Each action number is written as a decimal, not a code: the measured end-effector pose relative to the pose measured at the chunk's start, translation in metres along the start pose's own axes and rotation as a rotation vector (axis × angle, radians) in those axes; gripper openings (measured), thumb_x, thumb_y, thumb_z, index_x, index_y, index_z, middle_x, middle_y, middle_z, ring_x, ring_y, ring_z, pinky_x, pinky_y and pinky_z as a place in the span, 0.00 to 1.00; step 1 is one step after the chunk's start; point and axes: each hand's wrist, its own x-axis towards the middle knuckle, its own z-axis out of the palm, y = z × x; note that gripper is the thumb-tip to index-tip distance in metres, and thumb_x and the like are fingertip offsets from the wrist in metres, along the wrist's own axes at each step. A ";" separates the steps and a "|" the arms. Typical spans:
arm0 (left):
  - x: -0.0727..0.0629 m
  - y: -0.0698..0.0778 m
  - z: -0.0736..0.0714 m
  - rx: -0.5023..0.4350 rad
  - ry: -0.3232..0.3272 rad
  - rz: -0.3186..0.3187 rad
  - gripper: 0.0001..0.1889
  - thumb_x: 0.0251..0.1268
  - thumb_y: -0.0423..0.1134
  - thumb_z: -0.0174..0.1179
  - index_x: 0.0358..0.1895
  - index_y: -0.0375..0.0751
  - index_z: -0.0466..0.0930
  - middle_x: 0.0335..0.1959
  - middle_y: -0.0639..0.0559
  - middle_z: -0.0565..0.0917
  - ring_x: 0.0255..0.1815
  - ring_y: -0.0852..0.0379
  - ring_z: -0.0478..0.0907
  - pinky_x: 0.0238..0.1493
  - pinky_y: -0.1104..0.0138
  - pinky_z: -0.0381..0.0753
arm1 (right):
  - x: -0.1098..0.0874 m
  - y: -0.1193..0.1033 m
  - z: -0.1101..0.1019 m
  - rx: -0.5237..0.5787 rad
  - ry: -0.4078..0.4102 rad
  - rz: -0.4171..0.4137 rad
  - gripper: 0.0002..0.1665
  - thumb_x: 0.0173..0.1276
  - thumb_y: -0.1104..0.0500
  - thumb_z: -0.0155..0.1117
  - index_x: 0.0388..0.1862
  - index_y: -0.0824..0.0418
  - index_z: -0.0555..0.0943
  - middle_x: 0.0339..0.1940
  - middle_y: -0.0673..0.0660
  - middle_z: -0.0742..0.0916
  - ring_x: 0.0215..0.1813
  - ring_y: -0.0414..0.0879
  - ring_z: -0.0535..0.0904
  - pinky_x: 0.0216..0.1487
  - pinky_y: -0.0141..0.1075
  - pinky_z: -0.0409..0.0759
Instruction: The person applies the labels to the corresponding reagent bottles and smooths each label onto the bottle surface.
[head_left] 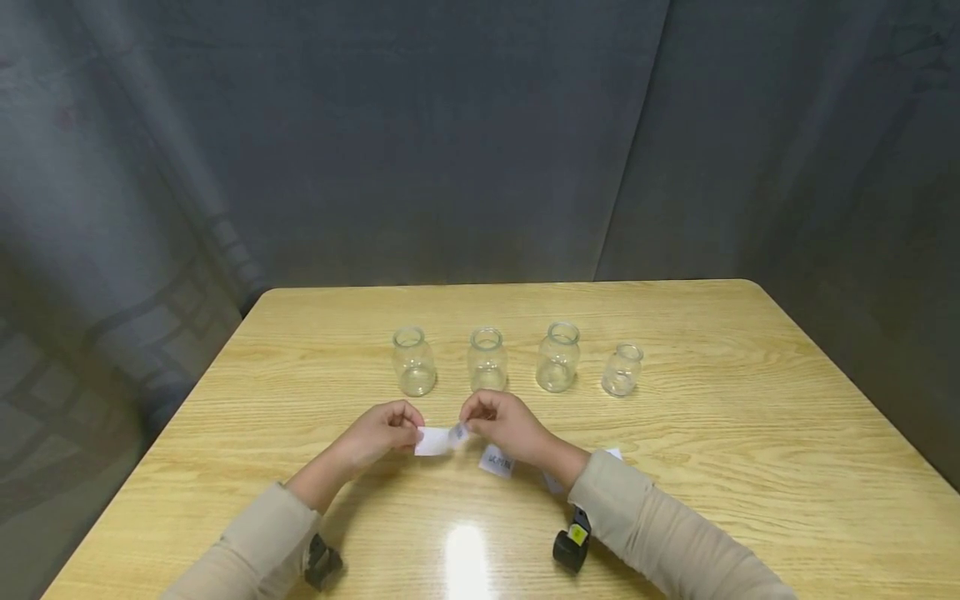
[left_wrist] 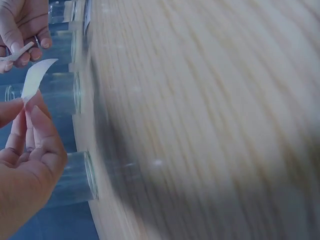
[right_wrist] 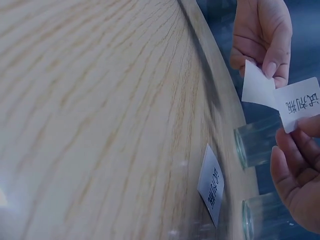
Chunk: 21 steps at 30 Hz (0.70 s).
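My left hand (head_left: 382, 433) pinches a blank white slip of paper (head_left: 431, 442) between thumb and finger. Facing it, my right hand (head_left: 510, 423) pinches a white label (right_wrist: 300, 102) printed with dark characters. In the right wrist view the label's edge meets the slip's edge; whether they are still joined I cannot tell. Edge-on, the slip curves upward in the left wrist view. Another printed label (head_left: 497, 461) lies on the table beside the right hand. More white paper (head_left: 553, 482) shows partly under the right wrist.
Glass jars stand in a row beyond the hands: a left jar (head_left: 414, 362), a second jar (head_left: 487, 360), a third jar (head_left: 558, 358) and a smaller jar (head_left: 622, 371) at the right. The wooden table (head_left: 750, 433) ends at a grey curtain (head_left: 450, 150).
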 end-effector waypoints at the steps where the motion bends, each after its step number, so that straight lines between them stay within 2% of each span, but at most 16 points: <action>1: 0.000 0.000 0.000 0.002 0.002 0.000 0.09 0.54 0.28 0.53 0.36 0.26 0.67 0.25 0.49 0.72 0.30 0.56 0.71 0.38 0.62 0.75 | 0.000 0.000 0.000 0.006 -0.004 -0.001 0.05 0.56 0.72 0.55 0.30 0.67 0.75 0.29 0.58 0.78 0.34 0.46 0.72 0.38 0.35 0.72; 8: -0.001 0.001 -0.001 0.000 -0.012 -0.008 0.10 0.53 0.29 0.53 0.37 0.26 0.67 0.27 0.48 0.72 0.32 0.55 0.71 0.40 0.62 0.75 | 0.002 0.001 0.000 -0.011 -0.007 0.019 0.07 0.56 0.72 0.54 0.33 0.65 0.76 0.30 0.57 0.78 0.34 0.44 0.72 0.37 0.34 0.72; 14: -0.002 0.004 0.001 -0.022 -0.014 -0.006 0.10 0.53 0.31 0.53 0.37 0.27 0.67 0.26 0.47 0.72 0.38 0.47 0.74 0.44 0.58 0.73 | 0.003 0.000 0.000 -0.009 -0.006 0.031 0.09 0.58 0.70 0.53 0.38 0.65 0.77 0.31 0.54 0.78 0.36 0.46 0.73 0.37 0.34 0.74; 21: 0.001 0.007 0.003 -0.040 -0.020 0.011 0.12 0.54 0.31 0.54 0.38 0.25 0.67 0.31 0.45 0.73 0.41 0.44 0.73 0.46 0.59 0.73 | 0.000 -0.021 -0.001 -0.014 0.013 0.014 0.12 0.57 0.74 0.52 0.39 0.69 0.76 0.31 0.57 0.78 0.36 0.49 0.73 0.36 0.32 0.74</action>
